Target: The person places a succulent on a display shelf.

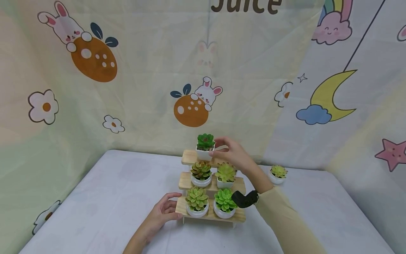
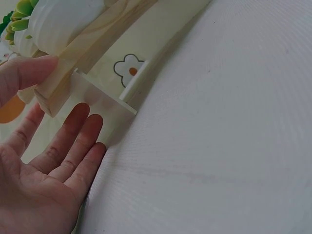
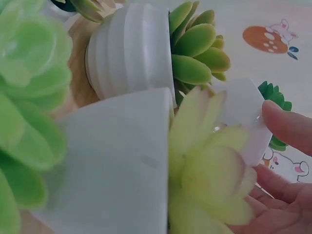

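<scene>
A three-tier wooden plant stand (image 1: 219,216) on white supports stands on the table. My right hand (image 1: 236,155) pinches the white square pot of a dark green succulent (image 1: 205,141) at the top tier's left part; whether the pot bears on the board cannot be told. In the right wrist view the thumb (image 3: 287,124) lies against that pot (image 3: 243,114). My left hand (image 1: 163,210) holds the left end of the lowest board, thumb against it. In the left wrist view the other fingers (image 2: 80,141) spread beside the white support (image 2: 102,92).
On the middle tier sit a reddish-green succulent (image 1: 201,170) and a pale one (image 1: 226,172). The lowest tier bears two more succulents (image 1: 196,199) in round white pots. Another potted succulent (image 1: 278,173) stands on the white-covered table (image 1: 111,197) at right. A printed cloth backdrop (image 1: 142,70) rises behind.
</scene>
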Tool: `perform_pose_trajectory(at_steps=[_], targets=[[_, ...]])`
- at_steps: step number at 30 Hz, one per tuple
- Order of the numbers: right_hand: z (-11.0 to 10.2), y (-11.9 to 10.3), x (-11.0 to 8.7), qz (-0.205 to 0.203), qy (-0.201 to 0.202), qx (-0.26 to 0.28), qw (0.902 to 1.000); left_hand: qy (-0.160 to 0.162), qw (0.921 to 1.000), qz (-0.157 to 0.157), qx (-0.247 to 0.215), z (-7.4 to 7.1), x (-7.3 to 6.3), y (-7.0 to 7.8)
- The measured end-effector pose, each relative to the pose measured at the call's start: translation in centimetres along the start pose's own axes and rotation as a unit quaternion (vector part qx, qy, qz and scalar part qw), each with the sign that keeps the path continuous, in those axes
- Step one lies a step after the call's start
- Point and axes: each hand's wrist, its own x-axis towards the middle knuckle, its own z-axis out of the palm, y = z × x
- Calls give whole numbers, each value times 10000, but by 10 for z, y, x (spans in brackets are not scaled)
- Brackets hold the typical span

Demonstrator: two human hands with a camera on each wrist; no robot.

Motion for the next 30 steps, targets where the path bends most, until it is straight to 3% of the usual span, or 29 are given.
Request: perform_pose_trajectory(at_steps=[12, 30], targets=[[9, 3, 4, 153, -174, 1, 9997, -10, 10000, -15, 4, 0, 1, -2], [5, 1, 4, 34, -271, 13, 9996, -3, 10000, 13, 2, 0, 1, -1]])
